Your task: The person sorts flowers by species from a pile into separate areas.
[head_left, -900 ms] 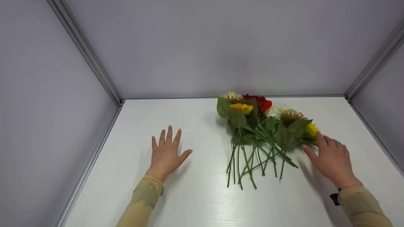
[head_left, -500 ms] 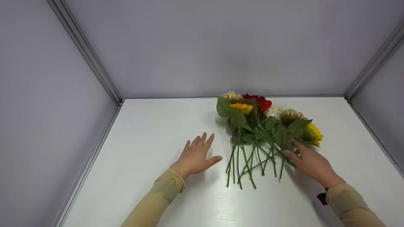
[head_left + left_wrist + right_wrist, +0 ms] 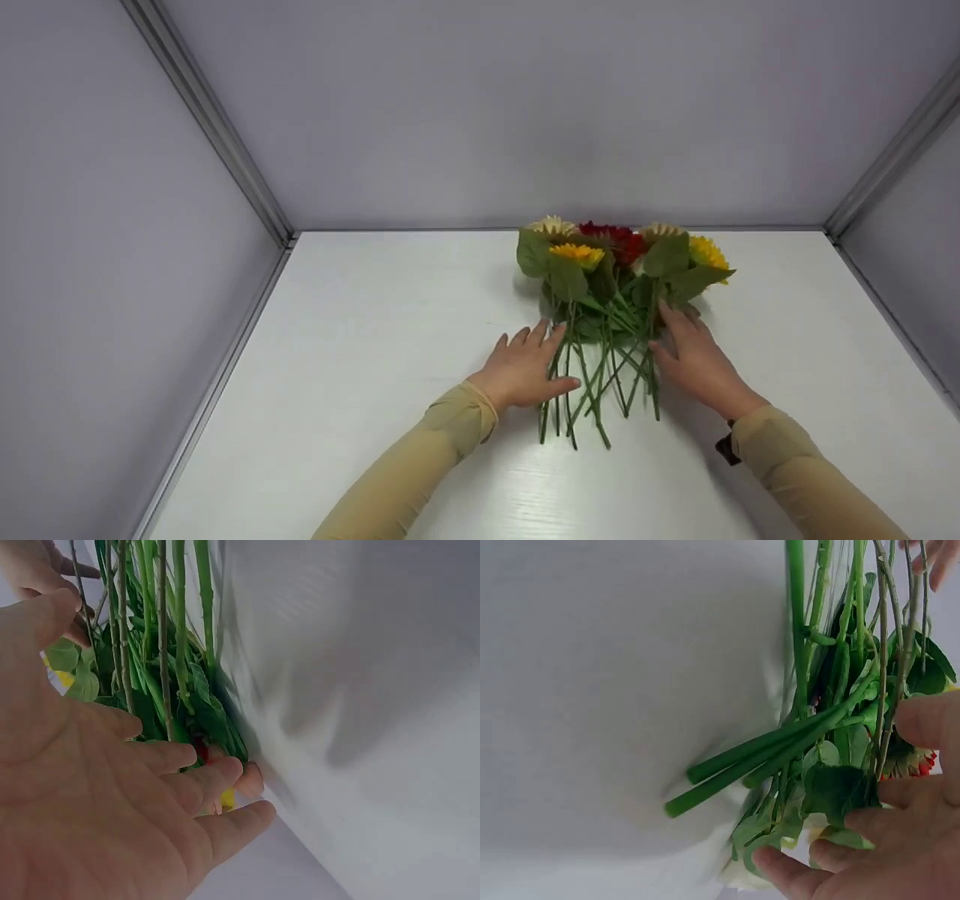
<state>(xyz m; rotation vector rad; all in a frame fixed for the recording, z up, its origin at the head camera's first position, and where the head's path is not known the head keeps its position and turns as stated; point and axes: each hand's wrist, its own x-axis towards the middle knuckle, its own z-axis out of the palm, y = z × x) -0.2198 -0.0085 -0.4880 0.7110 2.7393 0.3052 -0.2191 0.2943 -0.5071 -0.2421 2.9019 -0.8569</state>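
Head view: bunch of artificial flowers [image 3: 611, 300] lies flat on the white surface [image 3: 375, 337], right of centre, heads toward the back wall [image 3: 525, 112], stems [image 3: 592, 382] toward the person.
Flower heads: cream one [image 3: 550, 226] at left rear, yellow-orange one [image 3: 576, 255] just in front of it, red one [image 3: 616, 238] in the middle, second cream one [image 3: 658, 229] and a yellow one [image 3: 706, 253] at right.
Leaves: broad, dull green, packed between heads and stems; largest [image 3: 532, 253] sits at the left edge.
Stems detail: thin green, fanned and crossing each other, cut ends spread near the wrists.
Left hand [image 3: 525, 367]: flat on the surface against the left side of the stems, fingers straight, thumb lying across the outer stems; grip released, nothing clasped.
Right hand [image 3: 694, 356]: flat against the right side of the bunch, fingertips up at the lower leaves; grip released, pressing only.
Spacing: both hands flank the stems, bunch squeezed between them.
Left wrist view: palm [image 3: 82, 802] open, fingers extended beside stems [image 3: 161, 637]; a bit of red and yellow bloom past the fingertips.
Right wrist view: fingertips [image 3: 922, 720] touch leaves [image 3: 840, 795] and stems [image 3: 772, 757]; red-fringed bloom [image 3: 911, 761] partly hidden behind them.
Sleeves: tan [image 3: 420, 465], on both arms.
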